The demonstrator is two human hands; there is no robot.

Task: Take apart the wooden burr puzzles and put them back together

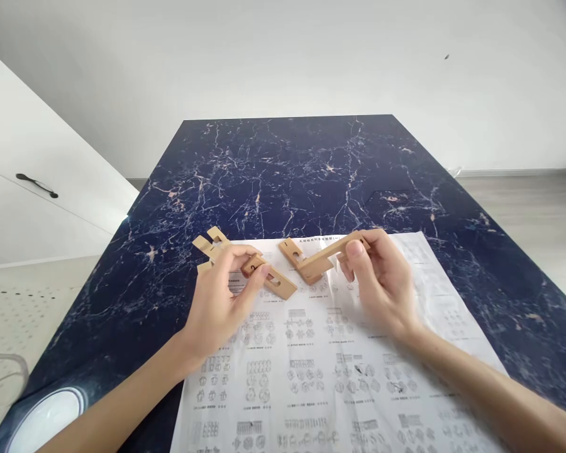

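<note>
My left hand pinches a notched wooden puzzle piece marked "2", tilted down to the right above the sheet. Between the thumb and fingers of my right hand is a longer wooden puzzle piece, its far end pointing left. That end overlaps a wooden piece marked "1", which lies at the top of the sheet; I cannot tell whether they touch. Several more notched wooden pieces lie behind my left hand and are partly hidden by it.
A large creased paper sheet, printed with small assembly diagrams, covers the near part of the dark blue marbled table. A white round object is at the lower left. To the left stand a white cabinet and a perforated pale chair.
</note>
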